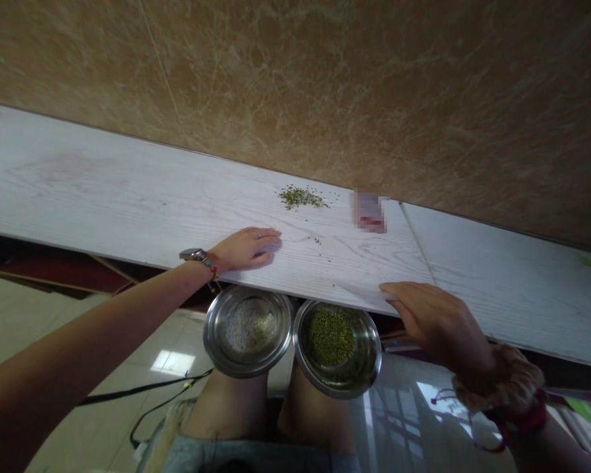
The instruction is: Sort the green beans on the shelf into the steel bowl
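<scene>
My left hand (249, 249) lies flat on the white wood-grain board (128, 190), fingers stretched out and empty. Farther back on that board is a small pile of green mung beans (300, 197), with a few loose ones in front of it. At the board's front edge, the fingers of my right hand (426, 315) are pressed together, thumb below; a pale patch beside the fingertips is too faint to name. Just below the edge, a steel bowl (374, 348) of mung beans (331, 338) rests by my right knee. Left of it, another steel bowl (209, 338) has whitish contents.
A brown marbled wall (276, 85) rises behind the board. Against it lies a small blurred-out packet or card (369, 211). A dark strap (142, 389) hangs at lower left above the tiled floor (113, 348). Both bowls sit close together above my legs.
</scene>
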### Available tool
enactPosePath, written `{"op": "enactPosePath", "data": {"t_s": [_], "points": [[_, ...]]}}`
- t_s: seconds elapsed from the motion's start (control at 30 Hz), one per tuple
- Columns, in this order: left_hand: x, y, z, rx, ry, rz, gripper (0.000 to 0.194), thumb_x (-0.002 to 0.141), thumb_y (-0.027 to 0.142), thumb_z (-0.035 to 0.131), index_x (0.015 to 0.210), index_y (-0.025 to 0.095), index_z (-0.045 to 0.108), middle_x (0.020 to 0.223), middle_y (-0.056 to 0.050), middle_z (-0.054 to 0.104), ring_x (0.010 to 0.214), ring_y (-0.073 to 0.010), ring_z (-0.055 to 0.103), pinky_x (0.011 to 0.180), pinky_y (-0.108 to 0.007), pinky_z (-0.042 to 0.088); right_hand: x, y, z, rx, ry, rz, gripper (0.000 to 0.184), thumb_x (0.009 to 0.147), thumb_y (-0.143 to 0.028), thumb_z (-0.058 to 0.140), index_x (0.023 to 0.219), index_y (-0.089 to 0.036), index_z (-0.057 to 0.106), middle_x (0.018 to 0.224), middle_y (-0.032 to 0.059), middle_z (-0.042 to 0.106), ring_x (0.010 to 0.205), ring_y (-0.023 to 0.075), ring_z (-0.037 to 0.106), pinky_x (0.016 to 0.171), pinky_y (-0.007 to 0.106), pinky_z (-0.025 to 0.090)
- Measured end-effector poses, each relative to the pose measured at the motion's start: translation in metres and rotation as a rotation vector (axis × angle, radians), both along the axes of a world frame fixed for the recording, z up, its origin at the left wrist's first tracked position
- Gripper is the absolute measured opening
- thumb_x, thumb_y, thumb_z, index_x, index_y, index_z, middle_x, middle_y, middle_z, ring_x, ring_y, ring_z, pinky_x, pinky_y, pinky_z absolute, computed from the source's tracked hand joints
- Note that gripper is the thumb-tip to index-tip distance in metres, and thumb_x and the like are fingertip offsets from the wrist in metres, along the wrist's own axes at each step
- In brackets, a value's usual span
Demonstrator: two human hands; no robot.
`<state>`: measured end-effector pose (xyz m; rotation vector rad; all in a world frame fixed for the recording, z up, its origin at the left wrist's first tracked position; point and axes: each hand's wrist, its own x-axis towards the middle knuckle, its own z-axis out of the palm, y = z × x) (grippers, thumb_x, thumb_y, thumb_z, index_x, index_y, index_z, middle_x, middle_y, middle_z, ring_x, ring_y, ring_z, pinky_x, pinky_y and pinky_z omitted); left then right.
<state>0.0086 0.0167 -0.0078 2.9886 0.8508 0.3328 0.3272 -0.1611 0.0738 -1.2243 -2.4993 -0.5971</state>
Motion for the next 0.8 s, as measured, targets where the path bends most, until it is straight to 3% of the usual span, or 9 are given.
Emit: {"op": "enactPosePath", "data": {"t_s": [0.63, 0.8], "points": [[0.0, 0.001, -0.001, 0.0, -0.006, 0.004, 0.036, 0.089, 0.032, 0.041, 0.121, 0.019, 0.052, 0.136, -0.007, 0.05, 0.121, -0.0204, 0.05, 0.101, -0.036, 0.039, -0.01, 0.005, -0.005, -0.045, 0.007, 0.015, 0.027, 0.087, -0.011, 0.042, 0.093, -0.014, 0.068, 0.083, 0.008, 0.073, 0.073, 0.0168, 0.067, 0.065, 0.03, 0.054], [0.001, 0.0, 0.001, 0.01, 0.0, 0.0, 0.037, 0.089, 0.03, 0.04, 0.12, 0.015, 0.053, 0.135, -0.011, 0.051, 0.12, -0.022, 0.05, 0.101, -0.036, 0.039, -0.017, 0.007, -0.002, -0.038, 0.015, 0.009, 0.026, 0.087, -0.012, 0.043, 0.094, -0.015, 0.067, 0.084, 0.0069, 0.073, 0.074, 0.016, 0.067, 0.066, 0.028, 0.053]]}}
